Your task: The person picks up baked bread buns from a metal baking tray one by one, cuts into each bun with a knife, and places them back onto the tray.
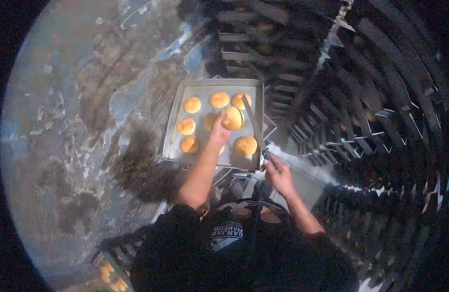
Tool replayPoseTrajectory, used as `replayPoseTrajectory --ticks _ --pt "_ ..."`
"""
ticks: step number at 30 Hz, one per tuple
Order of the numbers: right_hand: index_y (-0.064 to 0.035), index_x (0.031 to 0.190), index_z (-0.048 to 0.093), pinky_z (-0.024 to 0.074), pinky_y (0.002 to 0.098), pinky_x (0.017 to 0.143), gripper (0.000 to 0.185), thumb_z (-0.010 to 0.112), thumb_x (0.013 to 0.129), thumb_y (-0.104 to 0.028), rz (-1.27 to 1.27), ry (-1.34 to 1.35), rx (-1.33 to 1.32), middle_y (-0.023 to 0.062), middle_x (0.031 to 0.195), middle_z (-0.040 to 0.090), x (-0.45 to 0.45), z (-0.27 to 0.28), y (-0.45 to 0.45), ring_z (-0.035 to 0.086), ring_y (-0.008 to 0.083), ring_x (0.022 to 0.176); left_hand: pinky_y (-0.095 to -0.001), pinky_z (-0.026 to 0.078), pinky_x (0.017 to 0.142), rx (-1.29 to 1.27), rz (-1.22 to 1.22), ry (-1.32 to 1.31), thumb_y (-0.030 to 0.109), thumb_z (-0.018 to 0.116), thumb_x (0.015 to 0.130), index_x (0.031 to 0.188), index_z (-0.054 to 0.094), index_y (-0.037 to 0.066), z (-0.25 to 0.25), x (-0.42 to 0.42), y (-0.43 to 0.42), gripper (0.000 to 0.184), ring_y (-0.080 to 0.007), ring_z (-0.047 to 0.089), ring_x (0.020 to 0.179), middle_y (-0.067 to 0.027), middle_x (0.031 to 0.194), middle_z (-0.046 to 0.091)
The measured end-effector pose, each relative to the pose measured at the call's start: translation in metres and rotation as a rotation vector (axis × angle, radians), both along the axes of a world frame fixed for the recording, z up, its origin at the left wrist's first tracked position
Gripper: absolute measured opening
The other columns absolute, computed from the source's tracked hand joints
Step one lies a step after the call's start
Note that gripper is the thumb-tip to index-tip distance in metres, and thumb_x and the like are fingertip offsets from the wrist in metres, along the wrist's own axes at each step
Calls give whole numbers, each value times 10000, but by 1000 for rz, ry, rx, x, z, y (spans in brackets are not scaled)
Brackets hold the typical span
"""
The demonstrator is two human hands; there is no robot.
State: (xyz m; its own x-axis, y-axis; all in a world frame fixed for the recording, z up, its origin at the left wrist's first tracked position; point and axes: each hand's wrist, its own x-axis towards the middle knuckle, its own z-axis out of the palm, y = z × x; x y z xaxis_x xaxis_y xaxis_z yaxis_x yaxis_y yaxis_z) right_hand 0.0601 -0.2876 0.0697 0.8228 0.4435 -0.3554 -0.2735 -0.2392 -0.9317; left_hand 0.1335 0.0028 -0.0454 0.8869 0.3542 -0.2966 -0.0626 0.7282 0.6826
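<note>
My left hand (220, 132) grips a round golden bun (233, 118) and holds it above a square metal baking tray (172, 129). In my right hand (278, 173) is a long knife (253, 121), gripped by its dark handle. Its blade points away from me, passing close by the right side of the held bun. Several more golden buns lie spread on the tray, among them a bun (219, 100) at the far side and a bun (245, 146) at the near right. My left hand and forearm partly cover others in the middle.
Dark racks with many metal rails (370, 117) line the right side. A stained, peeling wall (98, 97) is on the left. Pale floor tiles (307, 170) show beyond my right hand. At the lower left, several more buns (111, 276) sit low down.
</note>
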Motion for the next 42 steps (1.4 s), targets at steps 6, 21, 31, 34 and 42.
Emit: replayPoseTrajectory --ticks 6,21,31,34,42 --pt "-33 1333 575 474 288 628 379 570 985 -183 109 -117 66 31 770 626 -9 10 23 545 85 681 -445 479 964 -207 162 -49 594 611 901 1164 615 142 30 -23 6 523 -181 631 1049 -15 1106 670" --pt "-31 1319 580 527 351 705 393 552 996 -254 178 -353 -51 142 810 690 -22 21 16 647 181 718 -351 562 709 -171 103 -40 571 690 856 974 663 121 75 -47 -12 466 -173 667 794 -24 894 689" --pt "-21 1297 597 512 352 671 399 603 970 -250 193 -322 -113 154 779 680 -36 35 2 626 178 676 -349 566 727 -149 74 -30 578 679 866 974 652 123 84 -52 -1 468 -168 670 798 -26 882 684" --pt "-8 1282 598 512 344 671 386 589 979 -246 177 -423 -93 150 782 685 -16 34 18 638 184 693 -367 570 733 -113 -17 -44 519 676 893 1019 661 118 77 -53 -32 421 -175 670 799 -33 895 690" --pt "14 1276 598 518 357 735 371 585 982 -211 235 -353 -91 143 833 695 -27 32 -4 642 172 768 -367 575 719 -34 -30 -41 470 742 852 985 648 121 72 -52 6 386 -182 669 766 -31 857 673"
